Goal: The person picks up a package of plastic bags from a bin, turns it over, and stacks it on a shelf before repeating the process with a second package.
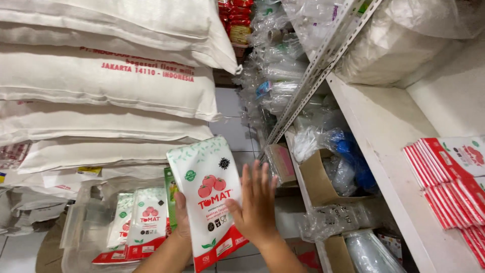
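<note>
Left hand (pixel 181 215) grips the white-and-red tomato pouch (pixel 209 194) from behind, upright at chest height; right hand (pixel 256 202) lies flat, fingers spread, against its right edge, not closed. Below left, a clear bin (pixel 81 232) holds matching pouches. Judged step: pouch lifted for stocking. Right, the white shelf (pixel 384 131) carries red-and-white packets (pixel 444 177); next move needs a rightward carry.

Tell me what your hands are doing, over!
Left hand grips pouch from behind. Right hand flat on its edge. More pouches in bin below.
</note>
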